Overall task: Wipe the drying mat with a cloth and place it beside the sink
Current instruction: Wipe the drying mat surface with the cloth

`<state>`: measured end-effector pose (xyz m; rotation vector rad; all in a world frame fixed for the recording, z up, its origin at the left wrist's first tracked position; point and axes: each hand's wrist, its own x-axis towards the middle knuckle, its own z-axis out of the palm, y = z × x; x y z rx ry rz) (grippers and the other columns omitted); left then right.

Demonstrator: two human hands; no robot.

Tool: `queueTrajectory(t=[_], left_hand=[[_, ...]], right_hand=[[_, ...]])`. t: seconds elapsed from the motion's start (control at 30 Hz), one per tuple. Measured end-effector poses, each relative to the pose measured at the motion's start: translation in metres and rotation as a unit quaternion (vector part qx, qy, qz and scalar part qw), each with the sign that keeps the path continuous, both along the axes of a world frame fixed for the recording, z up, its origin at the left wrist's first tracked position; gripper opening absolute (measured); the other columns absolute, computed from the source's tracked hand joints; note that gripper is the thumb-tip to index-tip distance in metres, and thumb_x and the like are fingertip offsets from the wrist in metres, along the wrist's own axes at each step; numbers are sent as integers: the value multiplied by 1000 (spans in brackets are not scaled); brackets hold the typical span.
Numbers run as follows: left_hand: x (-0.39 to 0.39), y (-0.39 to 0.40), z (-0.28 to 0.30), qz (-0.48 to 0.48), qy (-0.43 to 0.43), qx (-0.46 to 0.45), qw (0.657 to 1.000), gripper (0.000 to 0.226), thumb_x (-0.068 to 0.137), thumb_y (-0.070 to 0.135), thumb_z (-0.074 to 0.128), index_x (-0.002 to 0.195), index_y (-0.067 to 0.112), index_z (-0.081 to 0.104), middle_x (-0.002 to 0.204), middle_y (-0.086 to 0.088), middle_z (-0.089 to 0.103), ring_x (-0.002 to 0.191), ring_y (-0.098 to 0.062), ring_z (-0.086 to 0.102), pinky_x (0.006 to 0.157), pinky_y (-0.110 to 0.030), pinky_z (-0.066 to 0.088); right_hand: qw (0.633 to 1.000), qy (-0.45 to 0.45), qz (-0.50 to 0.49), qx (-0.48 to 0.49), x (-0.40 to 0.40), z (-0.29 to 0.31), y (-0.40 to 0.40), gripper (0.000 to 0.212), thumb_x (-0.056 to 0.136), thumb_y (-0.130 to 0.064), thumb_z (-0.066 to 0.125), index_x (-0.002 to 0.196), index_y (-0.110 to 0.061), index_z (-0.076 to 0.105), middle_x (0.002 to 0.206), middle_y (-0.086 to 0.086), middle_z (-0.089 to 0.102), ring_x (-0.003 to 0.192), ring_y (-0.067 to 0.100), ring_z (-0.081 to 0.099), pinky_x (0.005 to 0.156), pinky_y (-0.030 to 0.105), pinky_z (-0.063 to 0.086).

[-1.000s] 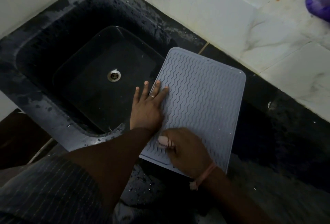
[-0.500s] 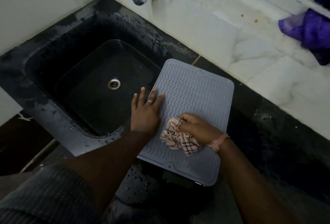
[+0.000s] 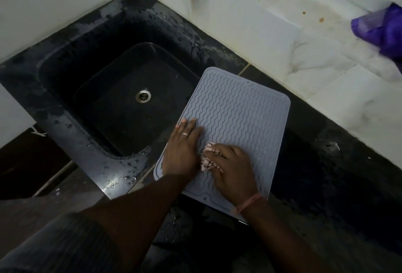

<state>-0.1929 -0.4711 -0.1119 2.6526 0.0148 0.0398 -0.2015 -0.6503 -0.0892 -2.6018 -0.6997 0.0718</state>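
Black wet countertop [image 3: 326, 175] met white tiled wall [image 3: 272, 33]. Black sink [image 3: 108, 90] held only drain [image 3: 143, 96]. Grey ridged drying mat [image 3: 239, 116] lay beside sink. Left hand [image 3: 181, 151] pressed flat on mat, fingers straight. Right hand [image 3: 233, 170] gripped pink cloth [image 3: 206, 159].

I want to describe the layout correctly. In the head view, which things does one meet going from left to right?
Black square sink basin → round metal drain → left hand → pink patterned cloth → right hand → purple crumpled cloth.
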Motion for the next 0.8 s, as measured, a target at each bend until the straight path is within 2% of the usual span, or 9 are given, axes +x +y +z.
queueTrajectory(t=[0.07,0.2,0.3,0.4,0.5,0.6,0.7,0.8], left_hand=[[0,0,-1,-1,-4,-7,1000,58,101,43,33,150,17,51,164,-6,37,157,-23,22,129,-39,16],[1,-1,-1,-4,-8,7,1000,54,101,33,37,151,16,49,165,-7,35,157,-25,20,129,-37,12],[-1,0,-3,-9,-4,15,1000,53,101,27,44,154,20,46,167,-3,30,159,-23,16,130,-35,7],[0,0,-4,-7,2,17,1000,59,97,16,49,155,23,44,168,0,27,159,-21,13,130,-36,8],[0,1,-3,-8,18,28,999,62,98,18,50,158,27,38,170,3,22,160,-17,6,130,-34,3],[1,0,-2,-8,29,32,999,62,99,19,48,158,30,35,171,4,19,160,-16,2,130,-36,4],[1,-1,1,1,31,17,999,61,97,19,40,157,28,36,170,3,21,160,-17,4,130,-38,6],[2,-1,2,-11,41,36,998,60,101,37,32,161,28,29,171,3,17,160,-17,0,130,-37,4]], right_hand=[[998,-15,52,19,14,-5,-3,42,82,-13,64,122,-23,73,133,-2,64,111,28,57,92,45,48],[982,-65,169,-52,40,-4,-4,39,84,-15,54,117,-24,72,131,2,62,99,28,54,84,42,48],[963,-98,230,-98,72,2,-4,38,85,-13,59,120,-24,71,130,3,62,94,26,52,78,40,48],[964,-122,199,-127,114,4,-13,43,80,-13,73,122,-22,71,133,9,62,102,30,56,84,44,50],[975,-109,110,-161,148,6,-12,48,77,-12,78,123,-22,71,136,11,60,108,35,55,89,51,50],[980,-93,58,-166,159,7,-7,49,75,-12,80,123,-21,71,133,9,59,104,35,54,86,49,50],[988,-57,52,-133,128,14,-1,45,82,-14,70,126,-24,69,137,4,56,112,31,53,92,46,50],[988,-28,131,-80,58,15,4,44,81,-13,52,119,-24,72,133,4,61,109,29,55,91,44,51]])
